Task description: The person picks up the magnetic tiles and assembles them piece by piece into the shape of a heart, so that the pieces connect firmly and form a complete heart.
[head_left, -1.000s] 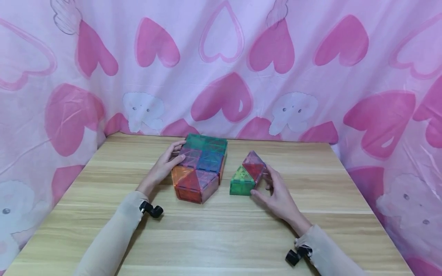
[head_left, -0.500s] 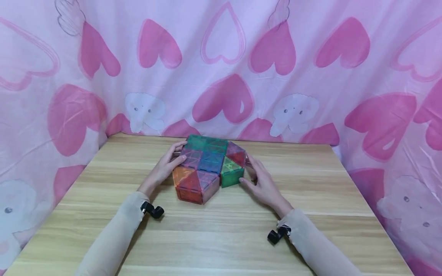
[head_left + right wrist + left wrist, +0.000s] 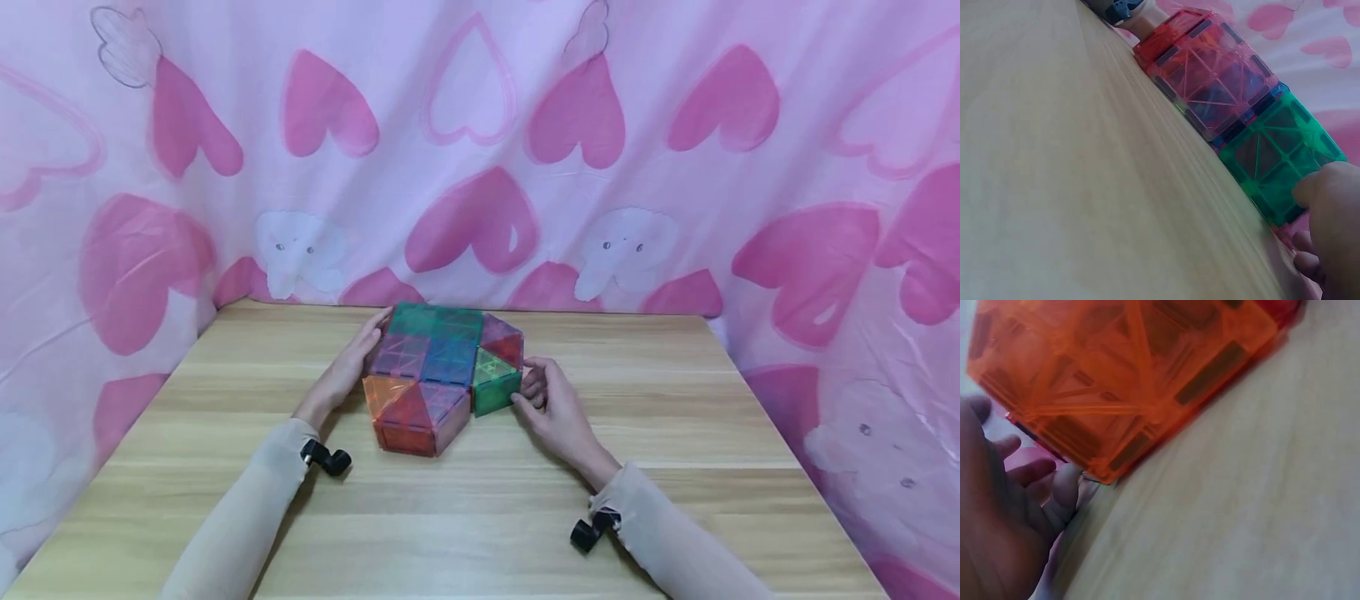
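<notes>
A low block of translucent magnetic tiles (image 3: 450, 358), with green, purple, blue, orange and red tops, lies at the table's far middle. A smaller piece of magnetic tiles (image 3: 498, 392), green, yellow-green, red and purple, sits against its right side. My left hand (image 3: 339, 382) is at the block's left side, fingers extended along it; in the left wrist view they lie loosely beside the orange tile (image 3: 1104, 381). My right hand (image 3: 561, 423) holds the smaller piece at its right corner, thumb on the green tile (image 3: 1279, 156) and fingers curled by the side.
The wooden table (image 3: 450, 533) carries the tile block near its back edge. Behind and at both sides hangs a pink curtain (image 3: 360, 192) with hearts. A black wrist camera (image 3: 326, 458) is on the left sleeve, another camera (image 3: 595, 530) on the right.
My right hand has brought the smaller tile piece left against the block, and its fingers are more curled. My left hand's thumb has come off the block's top to its side.
</notes>
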Motion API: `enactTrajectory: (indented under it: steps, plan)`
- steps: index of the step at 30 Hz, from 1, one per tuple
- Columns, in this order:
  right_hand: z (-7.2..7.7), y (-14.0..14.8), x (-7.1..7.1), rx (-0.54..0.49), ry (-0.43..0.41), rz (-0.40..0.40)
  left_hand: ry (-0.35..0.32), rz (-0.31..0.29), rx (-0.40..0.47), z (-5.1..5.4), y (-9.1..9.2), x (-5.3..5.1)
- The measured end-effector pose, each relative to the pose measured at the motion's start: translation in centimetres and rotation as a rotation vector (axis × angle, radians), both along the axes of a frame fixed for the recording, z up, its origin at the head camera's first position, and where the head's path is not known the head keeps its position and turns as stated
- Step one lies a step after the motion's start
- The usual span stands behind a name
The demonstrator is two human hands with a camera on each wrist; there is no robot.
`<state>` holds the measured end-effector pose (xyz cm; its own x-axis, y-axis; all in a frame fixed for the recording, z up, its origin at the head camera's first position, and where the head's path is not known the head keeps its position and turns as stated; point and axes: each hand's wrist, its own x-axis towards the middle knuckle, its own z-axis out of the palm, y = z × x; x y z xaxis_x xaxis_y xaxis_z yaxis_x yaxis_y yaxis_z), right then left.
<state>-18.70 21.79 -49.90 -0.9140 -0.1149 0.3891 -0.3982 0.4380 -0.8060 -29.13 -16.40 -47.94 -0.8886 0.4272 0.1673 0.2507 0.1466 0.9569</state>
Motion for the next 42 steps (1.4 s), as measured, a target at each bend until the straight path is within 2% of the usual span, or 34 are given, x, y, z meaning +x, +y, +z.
enactTrajectory:
  steps: [4,7,10,17,22,27,33,39,42]
  plan:
    - [0.0,-1.4,1.5,-0.123,-0.066,-0.056,-0.065,-0.067,0.048,-0.5,-0.3,-0.3]
    - [0.1,-2.9,3.2,-0.202,-0.138,-0.044,-0.104,-0.088,0.085,-0.6,-0.5,-0.4]
    - [0.3,-4.2,4.3,-0.227,-0.174,-0.007,-0.096,-0.083,0.083,-0.6,-0.6,-0.6]
    - [0.3,-4.9,4.7,-0.216,-0.181,-0.001,-0.041,-0.113,0.08,-0.7,-0.7,-1.7]
    - [0.3,-4.1,4.4,-0.19,-0.212,0.007,-0.006,-0.098,0.063,-0.9,-0.5,-1.7]
    - [0.5,-3.0,3.8,-0.222,-0.224,0.054,0.044,-0.061,0.019,-1.1,-0.7,-0.4]
    - [0.5,-1.5,3.2,-0.219,-0.244,0.22,0.09,0.007,-0.08,-1.2,-1.6,2.2]
    - [-0.1,1.5,3.1,-0.269,-0.136,0.383,0.207,0.079,-0.271,-1.5,-2.2,5.3]
    - [-0.3,3.1,3.2,-0.225,-0.092,0.415,0.258,0.065,-0.323,-1.4,-2.5,6.5]
